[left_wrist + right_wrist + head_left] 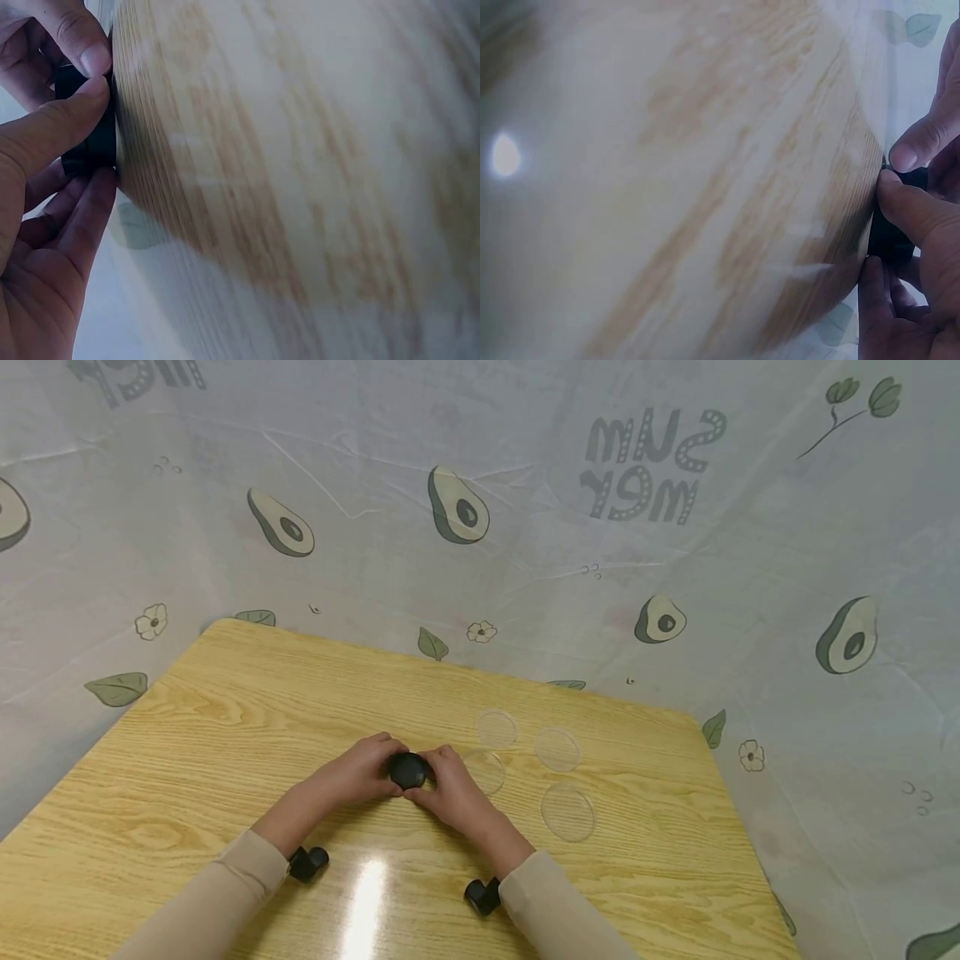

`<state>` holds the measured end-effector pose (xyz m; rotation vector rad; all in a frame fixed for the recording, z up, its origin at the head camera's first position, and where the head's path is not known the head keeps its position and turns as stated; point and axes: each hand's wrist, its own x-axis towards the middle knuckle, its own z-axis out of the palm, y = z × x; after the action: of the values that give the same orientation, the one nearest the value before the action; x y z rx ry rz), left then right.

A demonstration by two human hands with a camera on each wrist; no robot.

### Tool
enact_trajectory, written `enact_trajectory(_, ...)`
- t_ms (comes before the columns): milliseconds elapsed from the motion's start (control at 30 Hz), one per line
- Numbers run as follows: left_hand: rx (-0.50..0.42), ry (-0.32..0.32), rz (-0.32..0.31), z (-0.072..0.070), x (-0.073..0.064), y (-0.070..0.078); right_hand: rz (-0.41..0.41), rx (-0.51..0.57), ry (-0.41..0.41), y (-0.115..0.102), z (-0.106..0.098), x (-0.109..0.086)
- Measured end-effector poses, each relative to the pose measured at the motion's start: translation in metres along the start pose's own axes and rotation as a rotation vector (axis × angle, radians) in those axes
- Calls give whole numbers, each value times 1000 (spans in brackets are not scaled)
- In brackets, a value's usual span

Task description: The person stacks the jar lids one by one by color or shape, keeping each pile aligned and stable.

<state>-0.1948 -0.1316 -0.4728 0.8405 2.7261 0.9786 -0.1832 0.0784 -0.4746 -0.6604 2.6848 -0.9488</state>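
A small, round black piece, shaped like a short cylinder with a flat-looking top, sits at the tabletop between both hands. My left hand grips its left side, thumb on the near side and fingers round the far side. From the right, my right hand holds it the same way. In the left wrist view the black side wall shows between thumb and fingers, right at the wood surface. Both thumbs come close together on its near side. Its exact kind cannot be told.
Several clear round discs lie flat to the right of the hands; one disc is nearest the front, another disc farthest back. The wooden table ends at a hanging cloth printed with avocados. Black wrist cameras sit under both forearms.
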Motion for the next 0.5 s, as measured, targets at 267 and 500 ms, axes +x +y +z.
enact_trajectory(267,2,-2,-10,0,1,1,-2,5,5,1,1,-1)
enact_trajectory(500,-22,-24,-40,0,5,-2,-7,26,15,2,1,0)
